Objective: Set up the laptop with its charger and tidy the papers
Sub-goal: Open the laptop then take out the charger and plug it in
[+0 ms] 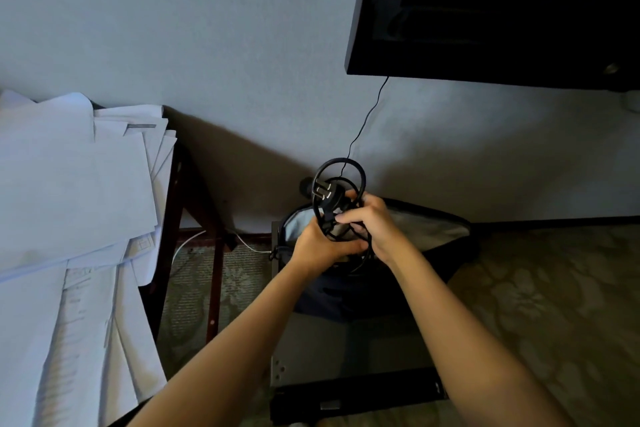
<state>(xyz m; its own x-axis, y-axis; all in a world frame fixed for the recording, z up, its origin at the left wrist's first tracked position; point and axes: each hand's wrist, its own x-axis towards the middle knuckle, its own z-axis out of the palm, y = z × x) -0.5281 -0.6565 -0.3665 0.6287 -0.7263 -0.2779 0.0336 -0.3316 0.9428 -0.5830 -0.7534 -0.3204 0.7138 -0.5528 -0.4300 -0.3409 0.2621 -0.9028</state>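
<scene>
Both hands are closed around a coiled black charger cord [341,160], held up in the air between them. The left hand [318,250] grips the bundle from below, and the right hand [374,225] has its fingers curled over the top, pinching the strands. The plug [325,191] sticks out just above the left hand, prongs pointing away. Right under the hands is an open dark bag [433,229] with a pale lining. I judge the cord is being unwound so it can be plugged in.

The papers [69,184] lie well off to the left of the hands, in a loose, fanned heap on the table [173,204]. Some sheets hang over the edge, so they look untidied so far. I cannot pick out a laptop (it may be in the bag or out of sight).

The loops are the main risk: pulling one end hard could tighten the coil into a knot. A freed loop could also drop and snag on the bag's rim. A thin wire [363,125] hangs from the wall screen [485,10] just beyond the hands, and a swinging plug might catch it. A wide sweep to the left could knock the overhanging sheets to the floor.
</scene>
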